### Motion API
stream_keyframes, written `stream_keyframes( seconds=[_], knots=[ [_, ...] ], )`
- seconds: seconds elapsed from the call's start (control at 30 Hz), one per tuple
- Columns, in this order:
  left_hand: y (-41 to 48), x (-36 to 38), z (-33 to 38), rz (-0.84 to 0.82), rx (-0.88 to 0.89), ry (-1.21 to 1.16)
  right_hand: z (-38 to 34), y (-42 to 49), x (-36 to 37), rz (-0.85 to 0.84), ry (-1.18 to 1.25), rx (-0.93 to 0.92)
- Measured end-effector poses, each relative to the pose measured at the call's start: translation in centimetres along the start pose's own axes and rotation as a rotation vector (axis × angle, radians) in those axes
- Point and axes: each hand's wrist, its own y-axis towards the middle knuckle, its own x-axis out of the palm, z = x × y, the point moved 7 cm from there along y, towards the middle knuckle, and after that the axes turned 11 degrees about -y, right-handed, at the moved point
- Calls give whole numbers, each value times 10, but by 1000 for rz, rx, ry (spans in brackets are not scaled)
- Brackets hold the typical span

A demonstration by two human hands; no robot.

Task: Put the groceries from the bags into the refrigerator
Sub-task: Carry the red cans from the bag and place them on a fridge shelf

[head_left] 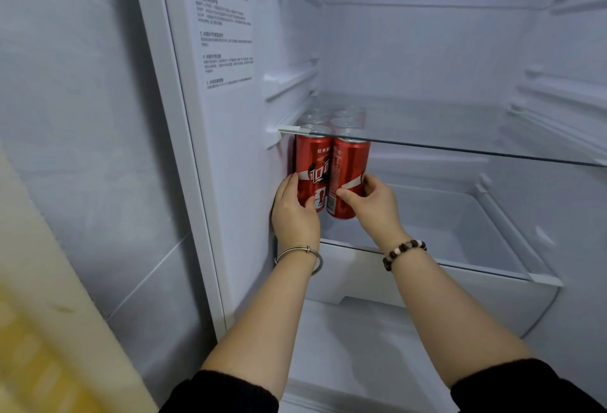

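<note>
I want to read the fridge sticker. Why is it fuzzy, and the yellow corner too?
Head view: the sticker print is small and soft; the yellow corner is blurred at the frame's edge; the red cans look sharp.

The cans are glossy red metal. The shelf is clear, smooth glass, and the refrigerator walls look like smooth white plastic. One wrist wears a shiny metal bangle, the other matt beads.
</note>
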Motion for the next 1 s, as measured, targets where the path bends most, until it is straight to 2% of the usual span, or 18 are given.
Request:
stream_keyframes(
  seconds=[0.47,1.0],
  knots=[
    [-9,-6,7,-6,74,21,-1,-2,14,29,-32,-65],
    [-14,-8,17,-63,115,71,-1,-8,16,-11,-110,0]
  ],
)
